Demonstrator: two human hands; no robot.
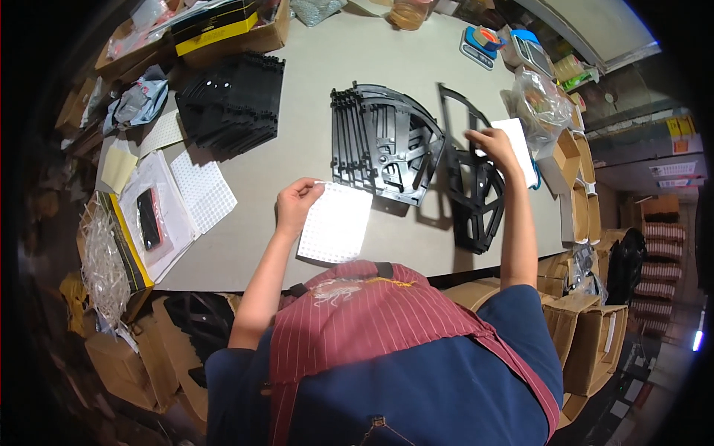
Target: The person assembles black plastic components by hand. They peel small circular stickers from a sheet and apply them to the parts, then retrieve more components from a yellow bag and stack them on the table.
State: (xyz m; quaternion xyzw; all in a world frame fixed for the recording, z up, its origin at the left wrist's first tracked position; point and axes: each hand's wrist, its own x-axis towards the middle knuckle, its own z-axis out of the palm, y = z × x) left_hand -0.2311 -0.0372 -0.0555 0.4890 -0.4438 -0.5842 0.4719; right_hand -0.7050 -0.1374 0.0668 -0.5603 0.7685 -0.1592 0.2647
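My left hand (294, 208) is closed in a pinch at the upper left corner of a white sheet (336, 223) covered with rows of small round stickers. My right hand (492, 146) is closed on a black plastic frame (476, 195) with cut-out openings, at its upper right part; the fingertips are partly hidden. Between the hands a fanned stack of similar black plastic frames (394, 141) rests on the table. A white sheet or pad (515, 137) lies behind my right hand, partly covered by it.
On the grey table (297, 111), a second stack of black plastic parts (230, 100) stands at the far left. Sticker sheets (199, 189), papers and a bagged phone (149, 219) lie left. A scale (477, 50) and a clear plastic bag (541, 104) stand far right. Cardboard boxes (576, 182) line the right edge.
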